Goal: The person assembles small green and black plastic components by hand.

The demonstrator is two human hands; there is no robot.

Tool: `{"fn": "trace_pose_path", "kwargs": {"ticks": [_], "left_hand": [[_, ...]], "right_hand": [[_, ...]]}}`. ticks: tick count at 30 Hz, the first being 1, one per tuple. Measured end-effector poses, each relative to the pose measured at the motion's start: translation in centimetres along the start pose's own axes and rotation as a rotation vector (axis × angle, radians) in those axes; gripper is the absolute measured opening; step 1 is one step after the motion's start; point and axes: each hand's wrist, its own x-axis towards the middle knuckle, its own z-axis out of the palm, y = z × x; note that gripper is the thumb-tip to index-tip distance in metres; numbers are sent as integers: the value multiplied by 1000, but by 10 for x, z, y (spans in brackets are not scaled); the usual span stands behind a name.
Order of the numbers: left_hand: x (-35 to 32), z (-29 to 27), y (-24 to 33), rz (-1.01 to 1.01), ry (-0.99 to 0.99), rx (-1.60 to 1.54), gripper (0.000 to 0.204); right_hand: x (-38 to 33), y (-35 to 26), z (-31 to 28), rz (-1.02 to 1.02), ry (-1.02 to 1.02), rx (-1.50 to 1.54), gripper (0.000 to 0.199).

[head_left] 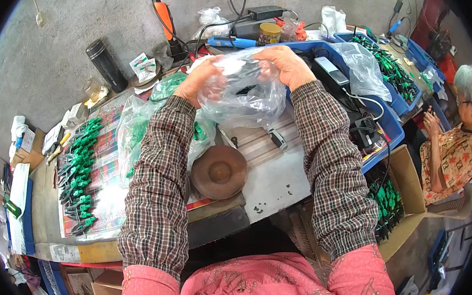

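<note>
Over the table (46, 216) near its back edge, the clear bag (245, 101) could tear if pulled hard between the left hand (199, 82) and right hand (288, 65), both apparently pinching its plastic, though glare muddies the view.

The scene is fairly bright and even, its light source out of view; white glare washes out part of the printed sheet (107, 165) near the left front edge of the desk (43, 215); shine streaks the clear bag (245, 104), hazing the left hand (198, 83) at its fingertips; shadow darkens beneath the desk's front edge; toward the black rim, straight lines bow and details soften.
</note>
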Motion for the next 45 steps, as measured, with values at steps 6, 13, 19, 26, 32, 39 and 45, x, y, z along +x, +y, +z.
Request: {"fn": "trace_pose_path", "kwargs": {"ticks": [6,13,19,26,32,39,45], "left_hand": [[-3,-11,-12,298,56,391,75],[-18,21,-20,717,259,1423,29],[-2,-11,-22,158,88,823,14],[-11,-6,-17,-22,-198,-193,17],[0,4,-12,22,-26,-638,32],[7,2,-9,214,207,-660,32],[18,-23,-9,149,156,-780,30]], "right_hand": [[3,4,-1,45,187,260,14],[1,7,0,-55,200,175,42],[-31,-8,39,-535,443,-1169,68],[-62,-4,67,-420,521,-1690,66],[-48,27,43,-347,541,-1629,20],[-50,43,11,-399,857,-1395,5],[-75,20,4,-185,359,-336,20]]}}
